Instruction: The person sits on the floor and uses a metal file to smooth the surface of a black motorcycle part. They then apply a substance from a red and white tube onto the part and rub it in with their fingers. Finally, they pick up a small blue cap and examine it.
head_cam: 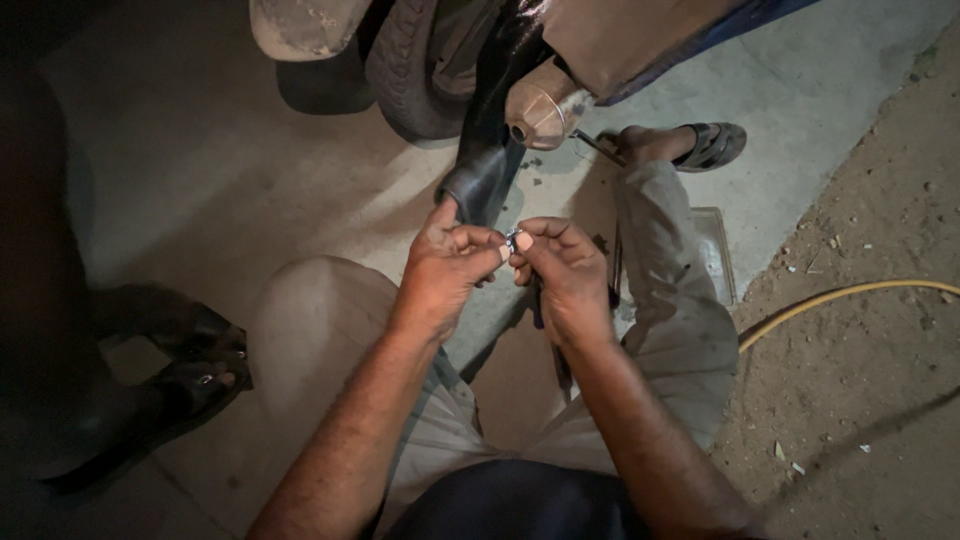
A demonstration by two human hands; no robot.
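Two hands pinch one small metal part above the knees.

The left hand (447,268) and right hand (565,275) meet fingertip to fingertip, both closed narrowly on a single small shiny metal piece (514,239). One black inner tube (485,175) hangs just beyond them, below one tyre (410,70) and one exhaust pipe (540,108). One yellow hose (840,297) curves across the dirt on the right; bare concrete floor (220,180) lies open to the left.
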